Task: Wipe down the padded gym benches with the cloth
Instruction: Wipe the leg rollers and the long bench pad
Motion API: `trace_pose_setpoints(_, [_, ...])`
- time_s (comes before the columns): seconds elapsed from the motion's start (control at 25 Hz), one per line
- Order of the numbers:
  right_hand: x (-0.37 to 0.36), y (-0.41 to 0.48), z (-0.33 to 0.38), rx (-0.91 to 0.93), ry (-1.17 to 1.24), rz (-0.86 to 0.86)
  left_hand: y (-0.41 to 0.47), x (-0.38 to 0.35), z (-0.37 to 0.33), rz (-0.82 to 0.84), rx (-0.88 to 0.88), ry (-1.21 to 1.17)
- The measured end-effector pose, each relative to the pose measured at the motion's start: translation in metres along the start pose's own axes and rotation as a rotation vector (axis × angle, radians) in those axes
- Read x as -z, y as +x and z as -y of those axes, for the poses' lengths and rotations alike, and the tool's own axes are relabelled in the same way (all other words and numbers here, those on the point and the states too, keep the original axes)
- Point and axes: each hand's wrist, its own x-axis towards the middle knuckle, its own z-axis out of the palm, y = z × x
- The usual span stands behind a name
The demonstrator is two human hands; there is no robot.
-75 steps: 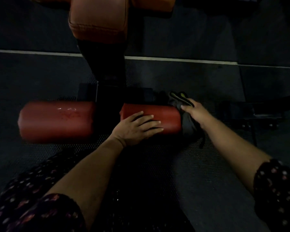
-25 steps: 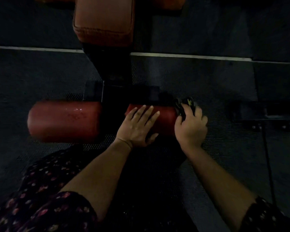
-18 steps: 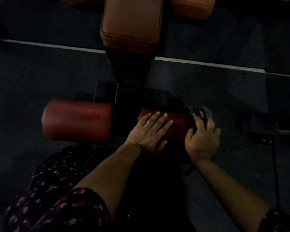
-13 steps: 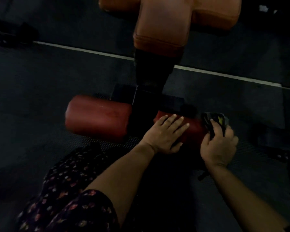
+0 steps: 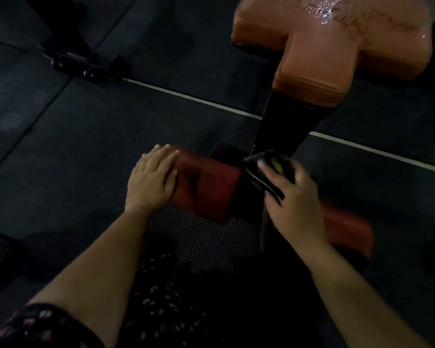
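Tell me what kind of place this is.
Most likely a gym. An orange padded bench stands on a dark frame, red roller pads sit low on it, and the floor is dark textured rubber matting with a white line.

I'm working from one wide-angle head camera, aimed forward and steeply down. It sits close over the left hand (image 5: 151, 183) and right hand (image 5: 295, 199); the bench (image 5: 337, 54) lies farther off, upper right of frame.
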Motion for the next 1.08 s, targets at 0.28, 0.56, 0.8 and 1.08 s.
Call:
trace_pose_setpoints(0.28, [-0.08,0.071,0.004,-0.457,0.225,0.352,0.012,-0.026,0.003,0.184,-0.095,-0.028])
trace_pose_setpoints(0.56, [-0.085,0.023,0.017,-0.005,-0.245,0.223,0.009,-0.046,0.014,-0.009,-0.154,-0.057])
trace_pose_setpoints(0.8, [-0.111,-0.051,0.012,0.713,-0.538,0.187,0.006,-0.057,0.02,-0.151,-0.198,-0.13])
trace_pose_setpoints(1.08, [-0.08,0.037,0.024,0.22,-0.296,0.26,0.006,-0.048,0.025,-0.023,-0.2,-0.154])
